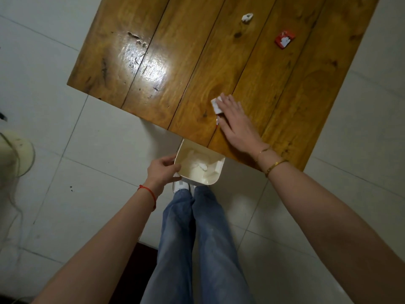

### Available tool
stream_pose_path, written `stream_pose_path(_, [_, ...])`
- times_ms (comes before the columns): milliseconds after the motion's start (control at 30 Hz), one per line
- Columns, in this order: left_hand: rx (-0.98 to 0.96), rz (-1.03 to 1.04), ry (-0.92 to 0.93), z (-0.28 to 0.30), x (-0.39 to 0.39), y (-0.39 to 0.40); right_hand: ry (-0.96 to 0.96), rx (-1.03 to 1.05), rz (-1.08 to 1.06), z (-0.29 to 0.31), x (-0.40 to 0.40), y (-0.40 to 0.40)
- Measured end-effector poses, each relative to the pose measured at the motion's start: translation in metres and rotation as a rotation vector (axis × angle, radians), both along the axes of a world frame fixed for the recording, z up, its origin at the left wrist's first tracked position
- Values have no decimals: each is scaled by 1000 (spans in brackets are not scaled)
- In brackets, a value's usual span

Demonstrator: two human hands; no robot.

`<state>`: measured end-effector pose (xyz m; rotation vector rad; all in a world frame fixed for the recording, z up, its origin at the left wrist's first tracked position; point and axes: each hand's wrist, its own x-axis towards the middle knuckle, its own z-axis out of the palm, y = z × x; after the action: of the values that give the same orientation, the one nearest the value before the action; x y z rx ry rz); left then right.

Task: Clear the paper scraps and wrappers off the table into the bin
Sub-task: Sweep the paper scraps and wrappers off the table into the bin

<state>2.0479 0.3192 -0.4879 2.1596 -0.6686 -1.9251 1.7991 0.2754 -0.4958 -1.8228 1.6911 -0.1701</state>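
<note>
My left hand [162, 171] grips the left rim of a cream bin [213, 182], held just below the near edge of the wooden table [153, 51]; white scraps lie inside it. My right hand [237, 121] lies flat on the table with fingers spread, its fingertips resting against a white paper scrap [215, 104]. A bit of red and white wrapper [217, 121] peeks out under the fingers. Farther back lie a small crumpled white scrap [247, 18] and a red wrapper [284, 39].
The table's near edge runs diagonally above the bin. My legs in blue jeans [197, 238] stand on the pale tiled floor [98, 150] below. A cream fan base with a cord [15, 154] sits on the floor at the left.
</note>
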Motion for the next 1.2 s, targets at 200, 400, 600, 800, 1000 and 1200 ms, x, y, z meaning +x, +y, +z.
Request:
stream_pose_path(200, [-1,-3,-8,6,-1,5,-19,39,146,7,30,47])
stream_pose_path(400, [-13,7,-3,10,2,12,-20,75,279,8,56,89])
stream_pose_path(600, [-16,-18,-11,15,9,21,-133,127,332,10,66,120])
stream_pose_path(800, [-26,-49,-53,50,18,34,-103,23,13,40,54,119])
stream_pose_path(1000, [-97,-94,-29,111,15,30,-124,-77,-214,94,44,121])
stream_pose_path(1200, [-205,-125,-3,172,-7,23,-192,-135,-372,157,28,134])
